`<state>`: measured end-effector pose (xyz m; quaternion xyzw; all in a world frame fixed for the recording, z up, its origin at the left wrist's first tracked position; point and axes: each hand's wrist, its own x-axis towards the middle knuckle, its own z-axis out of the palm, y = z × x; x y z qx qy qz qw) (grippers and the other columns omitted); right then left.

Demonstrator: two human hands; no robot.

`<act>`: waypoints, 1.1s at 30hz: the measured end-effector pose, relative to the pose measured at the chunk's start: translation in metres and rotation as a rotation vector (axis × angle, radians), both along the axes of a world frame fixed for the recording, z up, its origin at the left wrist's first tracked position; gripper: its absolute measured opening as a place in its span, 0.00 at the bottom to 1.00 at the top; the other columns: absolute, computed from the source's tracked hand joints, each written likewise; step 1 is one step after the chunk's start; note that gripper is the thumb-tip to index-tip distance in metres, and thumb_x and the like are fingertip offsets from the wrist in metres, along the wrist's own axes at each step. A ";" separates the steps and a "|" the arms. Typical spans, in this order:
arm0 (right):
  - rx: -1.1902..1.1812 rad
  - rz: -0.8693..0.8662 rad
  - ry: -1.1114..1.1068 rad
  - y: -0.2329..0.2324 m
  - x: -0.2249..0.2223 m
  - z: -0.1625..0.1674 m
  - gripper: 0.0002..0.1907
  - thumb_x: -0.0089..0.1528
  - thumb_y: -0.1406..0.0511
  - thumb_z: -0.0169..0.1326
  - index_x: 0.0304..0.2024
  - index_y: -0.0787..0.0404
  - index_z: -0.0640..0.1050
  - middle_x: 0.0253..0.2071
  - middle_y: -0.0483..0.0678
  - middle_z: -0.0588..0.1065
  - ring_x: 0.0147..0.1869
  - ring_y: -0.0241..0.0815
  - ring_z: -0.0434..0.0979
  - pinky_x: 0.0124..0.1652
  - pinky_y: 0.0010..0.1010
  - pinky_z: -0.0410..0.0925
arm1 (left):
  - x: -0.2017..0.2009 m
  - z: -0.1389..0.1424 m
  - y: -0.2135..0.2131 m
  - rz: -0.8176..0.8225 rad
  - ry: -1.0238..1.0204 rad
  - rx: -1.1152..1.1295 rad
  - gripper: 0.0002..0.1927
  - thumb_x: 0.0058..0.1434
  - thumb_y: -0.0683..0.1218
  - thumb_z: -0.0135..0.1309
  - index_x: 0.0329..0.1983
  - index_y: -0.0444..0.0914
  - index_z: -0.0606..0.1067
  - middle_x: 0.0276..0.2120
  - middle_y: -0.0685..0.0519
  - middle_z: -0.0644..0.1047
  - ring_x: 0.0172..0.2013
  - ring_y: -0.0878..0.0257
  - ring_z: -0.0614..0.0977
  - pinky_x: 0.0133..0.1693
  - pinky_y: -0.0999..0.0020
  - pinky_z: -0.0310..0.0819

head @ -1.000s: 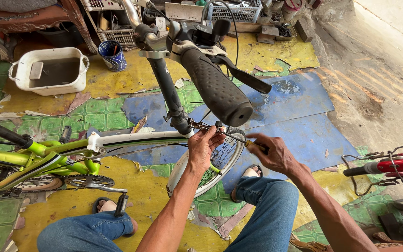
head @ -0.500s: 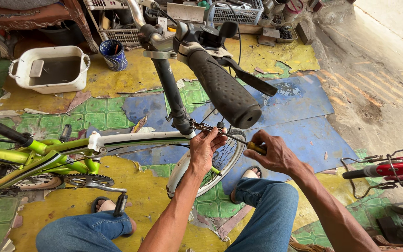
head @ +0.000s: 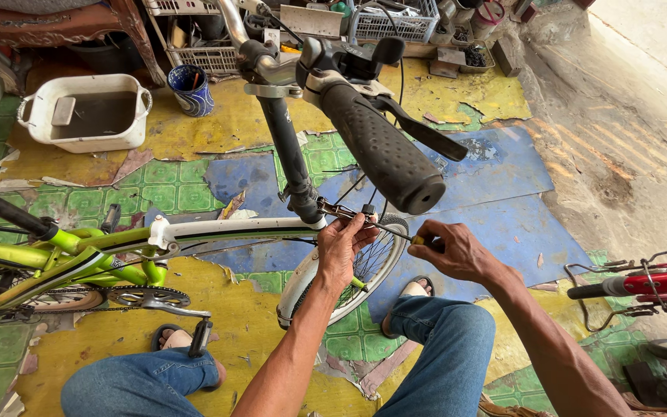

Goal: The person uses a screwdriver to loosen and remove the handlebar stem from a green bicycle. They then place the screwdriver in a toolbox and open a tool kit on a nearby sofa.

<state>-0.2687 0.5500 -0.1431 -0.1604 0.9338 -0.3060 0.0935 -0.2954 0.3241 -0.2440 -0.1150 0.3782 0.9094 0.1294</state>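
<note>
Left hand [head: 343, 251] higher; screwdriver [head: 395, 232] level, leftward.

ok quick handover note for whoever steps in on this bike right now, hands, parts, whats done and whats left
Left hand: fingers pinch the front brake fitting just below the stem, holding it steady.
Right hand: closed on a thin yellow-handled tool, its tip pointing at that fitting.
Bike: green and white frame across the knees, front wheel under both hands, black handlebar grip and brake lever above.
Done: tool is at the fitting; whether anything is tightened cannot be told.
Left: probably finish adjusting the fitting, then test the lever.
Nearby: white tub of water, red bike to the right.
</note>
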 end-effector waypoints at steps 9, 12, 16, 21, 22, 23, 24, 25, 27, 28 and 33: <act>-0.158 -0.122 -0.468 -0.005 0.001 0.003 0.28 0.69 0.48 0.41 0.36 0.62 0.81 0.19 0.44 0.72 0.20 0.35 0.67 0.22 0.32 0.64 | 0.001 0.005 -0.004 0.007 -0.017 0.009 0.09 0.63 0.44 0.60 0.43 0.33 0.78 0.36 0.46 0.83 0.34 0.57 0.87 0.39 0.65 0.84; -0.150 -0.127 -0.446 -0.008 0.001 0.004 0.29 0.68 0.47 0.41 0.38 0.63 0.81 0.19 0.43 0.71 0.19 0.34 0.66 0.21 0.30 0.63 | 0.000 0.008 -0.006 -0.002 -0.004 0.048 0.11 0.66 0.46 0.56 0.43 0.32 0.78 0.36 0.45 0.83 0.35 0.57 0.86 0.39 0.64 0.84; -0.128 -0.139 -0.368 -0.011 0.002 0.005 0.26 0.64 0.46 0.49 0.43 0.61 0.78 0.21 0.44 0.75 0.22 0.33 0.71 0.22 0.30 0.66 | -0.001 0.008 -0.008 -0.015 -0.002 0.086 0.16 0.69 0.49 0.50 0.45 0.30 0.78 0.36 0.43 0.83 0.35 0.56 0.86 0.40 0.63 0.84; -0.053 -0.181 -0.376 -0.007 0.000 0.000 0.26 0.60 0.46 0.54 0.40 0.62 0.78 0.23 0.48 0.78 0.23 0.37 0.74 0.23 0.33 0.69 | -0.002 0.006 -0.008 -0.016 0.000 0.077 0.16 0.70 0.48 0.49 0.46 0.29 0.77 0.36 0.43 0.83 0.36 0.56 0.86 0.41 0.62 0.84; -0.058 -0.165 -0.368 -0.005 -0.001 -0.002 0.26 0.61 0.45 0.53 0.39 0.61 0.79 0.23 0.46 0.78 0.23 0.36 0.74 0.23 0.32 0.69 | -0.002 0.006 -0.007 -0.014 -0.002 0.073 0.16 0.70 0.48 0.49 0.46 0.29 0.77 0.36 0.43 0.83 0.36 0.56 0.86 0.41 0.62 0.84; -0.063 -0.150 -0.359 -0.003 -0.001 -0.003 0.26 0.62 0.45 0.51 0.38 0.61 0.79 0.23 0.45 0.78 0.23 0.35 0.74 0.23 0.31 0.69 | -0.002 0.007 -0.007 -0.013 -0.004 0.069 0.16 0.70 0.48 0.49 0.46 0.29 0.77 0.36 0.43 0.83 0.36 0.55 0.86 0.41 0.62 0.84; -0.068 -0.134 -0.350 -0.001 -0.002 -0.005 0.27 0.63 0.44 0.50 0.37 0.60 0.80 0.23 0.43 0.77 0.23 0.34 0.74 0.23 0.30 0.69 | -0.001 0.007 -0.007 -0.016 -0.002 0.060 0.16 0.70 0.48 0.49 0.46 0.29 0.77 0.36 0.42 0.83 0.35 0.56 0.86 0.40 0.63 0.84; -0.056 -0.129 -0.332 0.001 -0.002 -0.008 0.27 0.64 0.44 0.50 0.36 0.60 0.80 0.22 0.45 0.75 0.23 0.35 0.72 0.23 0.31 0.67 | -0.001 0.008 -0.008 -0.020 0.000 0.052 0.16 0.70 0.48 0.49 0.46 0.29 0.77 0.36 0.42 0.83 0.35 0.56 0.86 0.40 0.63 0.84; -0.029 -0.119 -0.293 0.004 -0.002 -0.013 0.28 0.65 0.43 0.51 0.34 0.61 0.80 0.20 0.49 0.70 0.23 0.36 0.66 0.24 0.33 0.62 | -0.001 0.011 -0.008 -0.024 -0.001 0.040 0.16 0.69 0.48 0.49 0.46 0.29 0.77 0.37 0.42 0.83 0.35 0.56 0.86 0.39 0.63 0.83; -0.041 -0.128 -0.237 0.003 -0.002 -0.017 0.27 0.62 0.44 0.54 0.36 0.61 0.80 0.21 0.47 0.71 0.23 0.36 0.66 0.24 0.33 0.62 | -0.001 0.012 -0.009 -0.024 -0.005 0.036 0.16 0.69 0.48 0.49 0.46 0.30 0.77 0.37 0.42 0.83 0.35 0.56 0.86 0.39 0.64 0.83; -0.189 -0.280 -0.090 -0.019 -0.005 -0.042 0.30 0.55 0.45 0.61 0.52 0.56 0.81 0.26 0.40 0.74 0.25 0.35 0.68 0.27 0.33 0.65 | 0.004 0.018 -0.014 -0.053 -0.016 0.029 0.18 0.69 0.52 0.47 0.47 0.32 0.78 0.39 0.44 0.84 0.36 0.58 0.86 0.40 0.65 0.81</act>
